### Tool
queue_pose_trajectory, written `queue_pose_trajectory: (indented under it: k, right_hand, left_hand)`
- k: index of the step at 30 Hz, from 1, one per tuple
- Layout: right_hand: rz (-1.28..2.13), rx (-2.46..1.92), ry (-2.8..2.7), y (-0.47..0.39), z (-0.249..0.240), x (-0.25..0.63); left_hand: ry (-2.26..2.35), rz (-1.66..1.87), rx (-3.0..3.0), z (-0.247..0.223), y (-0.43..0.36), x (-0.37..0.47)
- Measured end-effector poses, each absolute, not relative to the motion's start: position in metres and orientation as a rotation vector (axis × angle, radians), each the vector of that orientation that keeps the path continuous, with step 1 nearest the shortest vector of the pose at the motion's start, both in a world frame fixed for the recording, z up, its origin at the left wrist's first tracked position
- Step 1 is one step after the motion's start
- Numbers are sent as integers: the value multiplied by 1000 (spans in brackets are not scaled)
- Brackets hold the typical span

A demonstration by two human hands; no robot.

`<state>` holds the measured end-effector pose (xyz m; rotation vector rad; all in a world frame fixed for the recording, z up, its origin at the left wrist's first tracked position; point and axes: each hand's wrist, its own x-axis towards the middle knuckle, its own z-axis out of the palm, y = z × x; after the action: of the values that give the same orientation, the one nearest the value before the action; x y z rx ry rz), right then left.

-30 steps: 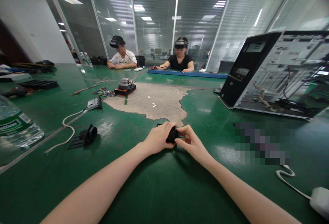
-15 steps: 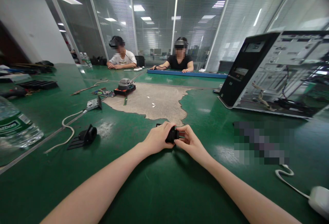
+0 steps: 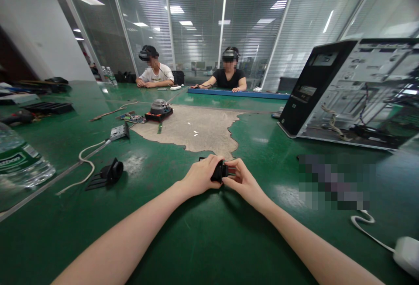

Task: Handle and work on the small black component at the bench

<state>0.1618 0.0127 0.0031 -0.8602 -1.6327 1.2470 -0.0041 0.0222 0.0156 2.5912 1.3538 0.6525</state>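
My left hand (image 3: 205, 174) is wrapped round a small black plastic part (image 3: 218, 172) above the green table, its thumb on the near side. At the part's right end, my right hand (image 3: 241, 176) pinches with thumb and fingers. Thin reddish wires (image 3: 231, 171) seem to show between the right fingers. Much of the part is covered by both hands, so its exact kind is unclear. Farther left on the table lies a black bracket with a round piece (image 3: 110, 173), apart from both hands.
An opened computer case (image 3: 322, 97) stands at the right. Nearer are a blurred-out dark object (image 3: 332, 180) and a white plug (image 3: 406, 254). A water bottle (image 3: 22, 163), a metal piece with a cable (image 3: 119, 132) and a heatsink fan (image 3: 159, 109) lie leftward. Two people sit across the table.
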Motion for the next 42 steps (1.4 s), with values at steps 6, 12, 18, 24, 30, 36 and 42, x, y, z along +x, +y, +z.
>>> queue_pose_trajectory:
  k: [6, 12, 18, 24, 30, 36, 42]
  right_hand:
    - [1210, -882, -1626, 12, 3, 161]
    - [1250, -900, -1625, 15, 3, 161]
    - [1204, -860, -1627, 11, 4, 162]
    - [1210, -892, -1621, 13, 5, 161]
    - [1219, -883, -1644, 12, 3, 162]
    - [1229, -860, -1621, 13, 2, 162]
    - [1262, -872, -1617, 14, 3, 161]
  left_hand:
    - [1380, 659, 2577, 16, 22, -3]
    - [1341, 691, 2578, 15, 22, -4]
    - [1346, 665, 2577, 16, 22, -4]
    - [1362, 681, 2557, 16, 22, -3]
    - [1367, 643, 2539, 18, 21, -3]
    - [1385, 669, 2553, 16, 22, -2]
    - [1363, 652, 2555, 17, 22, -3]
